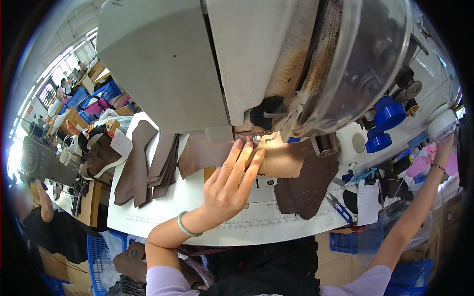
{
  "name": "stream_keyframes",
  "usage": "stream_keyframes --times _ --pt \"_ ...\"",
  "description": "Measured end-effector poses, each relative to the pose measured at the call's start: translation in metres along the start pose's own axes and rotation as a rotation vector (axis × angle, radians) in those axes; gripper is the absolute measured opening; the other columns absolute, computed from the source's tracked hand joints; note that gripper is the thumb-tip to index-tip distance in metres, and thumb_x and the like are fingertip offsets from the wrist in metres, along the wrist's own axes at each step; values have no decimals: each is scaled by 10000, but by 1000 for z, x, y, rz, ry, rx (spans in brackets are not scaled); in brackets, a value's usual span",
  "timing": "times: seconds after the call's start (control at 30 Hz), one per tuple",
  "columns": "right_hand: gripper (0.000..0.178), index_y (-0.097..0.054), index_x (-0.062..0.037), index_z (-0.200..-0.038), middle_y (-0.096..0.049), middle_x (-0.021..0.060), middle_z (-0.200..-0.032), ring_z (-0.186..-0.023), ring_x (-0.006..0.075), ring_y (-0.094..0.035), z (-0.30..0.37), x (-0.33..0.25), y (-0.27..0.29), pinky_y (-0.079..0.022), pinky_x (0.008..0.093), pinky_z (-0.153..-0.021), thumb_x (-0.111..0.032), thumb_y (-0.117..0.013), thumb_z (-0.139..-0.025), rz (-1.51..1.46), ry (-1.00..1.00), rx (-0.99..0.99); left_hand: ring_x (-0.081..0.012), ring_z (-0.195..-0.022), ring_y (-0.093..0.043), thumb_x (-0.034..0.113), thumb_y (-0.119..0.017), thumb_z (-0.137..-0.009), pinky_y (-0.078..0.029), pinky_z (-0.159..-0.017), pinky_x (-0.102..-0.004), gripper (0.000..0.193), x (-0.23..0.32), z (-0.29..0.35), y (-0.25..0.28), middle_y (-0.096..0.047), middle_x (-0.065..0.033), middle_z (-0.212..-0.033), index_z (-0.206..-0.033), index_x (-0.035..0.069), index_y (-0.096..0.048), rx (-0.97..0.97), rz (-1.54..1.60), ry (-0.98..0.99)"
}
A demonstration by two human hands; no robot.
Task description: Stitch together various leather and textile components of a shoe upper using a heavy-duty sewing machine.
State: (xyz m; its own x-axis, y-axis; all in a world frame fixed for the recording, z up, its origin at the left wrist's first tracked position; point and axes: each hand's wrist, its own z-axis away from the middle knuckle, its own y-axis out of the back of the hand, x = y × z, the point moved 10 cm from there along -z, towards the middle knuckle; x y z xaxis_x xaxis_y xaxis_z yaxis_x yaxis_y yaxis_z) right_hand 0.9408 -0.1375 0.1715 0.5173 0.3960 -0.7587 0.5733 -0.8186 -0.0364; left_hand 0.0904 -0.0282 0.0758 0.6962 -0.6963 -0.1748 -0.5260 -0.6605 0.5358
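Note:
My left hand rests on a brown leather piece beneath the head of a sewing machine. Its fingers are stretched out and their tips lie close to the needle area, which is partly hidden by them. Light from the machine falls on the leather to the right of the fingertips. My right hand is raised at the far right, at a pale round handwheel on the machine's side. The wheel covers its fingers, so their hold does not show.
Brown leather pieces lie stacked left on the white table; another pile lies right. Blue-handled thread snips and a white tag are at the right edge. A blue basket stands below left; a co-worker sits beyond.

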Motion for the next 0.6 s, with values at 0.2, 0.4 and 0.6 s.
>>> stream_keyframes --times 0.2,0.4,0.6 --pt "402 -536 15 -1291 -589 136 -1222 -1139 239 -561 59 -84 -55 -399 329 -1017 -243 -520 -983 197 127 98 -291 -1073 -655 -14 -654 -757 -539 -770 -297 339 -1 2 0 -674 -144 -1109 -1094 -1 -687 -19 30 -2" --pt "237 -625 12 -1022 -600 89 -896 -831 156 -562 328 -266 -251 -414 278 -771 -194 -516 -985 146 487 264 -291 -1115 -634 -17 -658 -766 -537 -798 -305 360 -1 4 -2 -663 -152 -1137 -1126 -6 -669 -46 26 -17" --pt "515 -599 -8 -790 -529 33 -551 -345 86 -440 445 -228 -495 -265 190 -331 -413 -385 -1025 -414 -615 -946 -292 -1135 -623 -5 -664 -773 -533 -799 -305 375 0 3 -1 -648 -156 -1168 -1147 4 -662 -58 47 -43"
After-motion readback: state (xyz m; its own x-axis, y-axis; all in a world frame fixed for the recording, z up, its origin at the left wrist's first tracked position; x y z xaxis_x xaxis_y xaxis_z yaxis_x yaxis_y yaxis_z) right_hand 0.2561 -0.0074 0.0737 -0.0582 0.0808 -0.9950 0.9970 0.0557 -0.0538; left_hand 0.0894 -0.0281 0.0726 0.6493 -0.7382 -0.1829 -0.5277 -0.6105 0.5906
